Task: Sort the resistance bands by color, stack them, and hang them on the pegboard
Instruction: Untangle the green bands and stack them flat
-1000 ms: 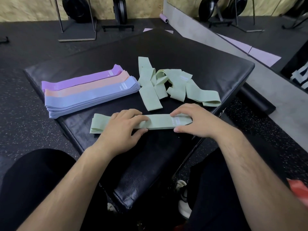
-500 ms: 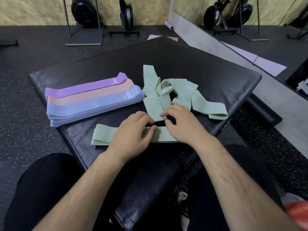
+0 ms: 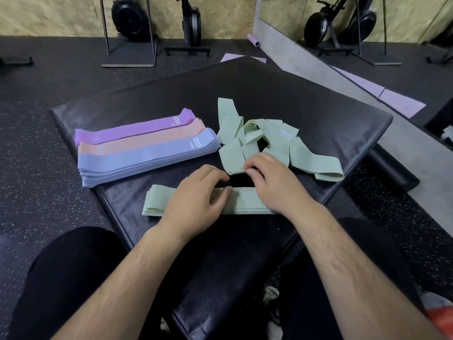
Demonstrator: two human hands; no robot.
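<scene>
Seen from the head camera, a black mat (image 3: 318,114) holds flat piles of purple bands (image 3: 137,130), orange bands (image 3: 147,142) and blue bands (image 3: 147,159), side by side on its left. Right of them lies a loose green tangle (image 3: 308,161). At the near edge lies a flat green stack (image 3: 157,203). The left hand (image 3: 196,202) rests on it, fingers relaxed. The right hand (image 3: 274,185) pinches the near end of one green band (image 3: 231,158) from the tangle.
</scene>
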